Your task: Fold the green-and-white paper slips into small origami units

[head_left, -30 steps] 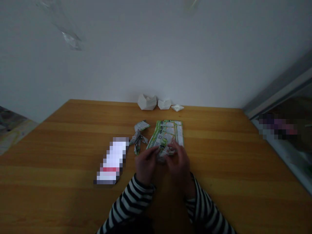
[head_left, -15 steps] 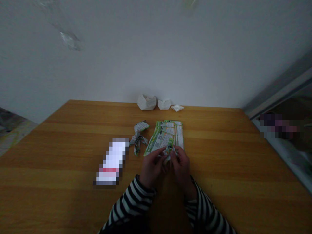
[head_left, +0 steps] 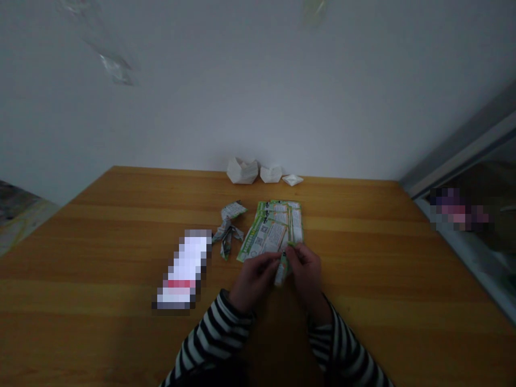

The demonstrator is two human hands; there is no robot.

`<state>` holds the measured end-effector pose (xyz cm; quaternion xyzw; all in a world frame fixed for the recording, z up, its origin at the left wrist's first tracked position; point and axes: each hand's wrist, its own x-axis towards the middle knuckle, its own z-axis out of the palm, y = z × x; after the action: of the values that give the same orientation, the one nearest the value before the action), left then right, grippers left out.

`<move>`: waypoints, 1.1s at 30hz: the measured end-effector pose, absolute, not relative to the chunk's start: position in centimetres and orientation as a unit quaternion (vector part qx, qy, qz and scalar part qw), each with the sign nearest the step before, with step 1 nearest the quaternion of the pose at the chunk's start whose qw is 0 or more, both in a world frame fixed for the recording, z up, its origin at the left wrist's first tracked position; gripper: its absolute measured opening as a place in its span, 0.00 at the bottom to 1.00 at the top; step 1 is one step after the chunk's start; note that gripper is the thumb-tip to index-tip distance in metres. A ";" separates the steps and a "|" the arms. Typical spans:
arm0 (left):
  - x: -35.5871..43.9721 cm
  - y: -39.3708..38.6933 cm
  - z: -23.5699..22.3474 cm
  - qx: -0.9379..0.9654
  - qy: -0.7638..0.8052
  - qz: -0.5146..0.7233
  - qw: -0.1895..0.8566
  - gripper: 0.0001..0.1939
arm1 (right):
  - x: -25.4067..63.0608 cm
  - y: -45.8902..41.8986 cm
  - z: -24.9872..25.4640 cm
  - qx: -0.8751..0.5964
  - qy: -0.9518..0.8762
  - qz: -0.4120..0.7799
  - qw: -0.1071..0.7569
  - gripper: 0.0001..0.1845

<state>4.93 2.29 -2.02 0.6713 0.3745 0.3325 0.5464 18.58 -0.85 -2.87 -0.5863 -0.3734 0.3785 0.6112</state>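
Observation:
Between my two hands is a small folded piece of printed green-and-white paper (head_left: pixel 281 270). My left hand (head_left: pixel 255 277) pinches its left side, thumb and forefinger together. On the other side my right hand (head_left: pixel 305 273) is closed on the paper's upper right edge. Fingers hide part of the folds. Just beyond the hands lies a fanned stack of green-and-white printed leaflets (head_left: pixel 270 234), flat on the table. Left of the stack sits a folded figure of the same kind of printed paper (head_left: pixel 228 230), with several pointed parts.
A blurred-out phone (head_left: pixel 183 269) with a lit screen lies on the wooden table (head_left: pixel 100 258) to the left. Along the wall at the back stand three white folded paper shapes, a large one (head_left: pixel 242 171), a middle one (head_left: pixel 271 173) and a small flat boat (head_left: pixel 292 180).
Both hands have come slightly nearer to me, and the right has shifted a little right. The paper between them has turned, its narrow strip now pointing down toward me.

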 end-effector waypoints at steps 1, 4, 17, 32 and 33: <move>4.9 2.4 -2.0 0.658 0.371 0.340 0.560 0.13 | 18.5 -0.8 -2.9 -0.580 -0.376 0.395 0.605 0.14; 5.0 2.5 -1.7 0.626 0.367 0.360 0.587 0.12 | 18.4 -0.7 -2.9 -0.570 -0.376 0.417 0.600 0.12; 5.5 2.1 -1.8 0.551 0.335 0.350 0.679 0.15 | 18.0 -1.1 -2.4 -0.568 -0.356 0.380 0.637 0.12; 6.1 1.5 -1.6 0.524 0.331 0.374 0.690 0.14 | 17.7 -1.5 -2.8 -0.581 -0.504 0.304 0.562 0.12; 6.1 1.4 -1.5 0.543 0.343 0.367 0.673 0.13 | 17.7 -1.6 -2.7 -0.585 -0.520 0.292 0.550 0.14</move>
<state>6.07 1.42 -1.50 0.5425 0.3431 0.3671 0.6732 17.71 -1.56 -2.75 -0.5850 -0.5196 0.2921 0.5500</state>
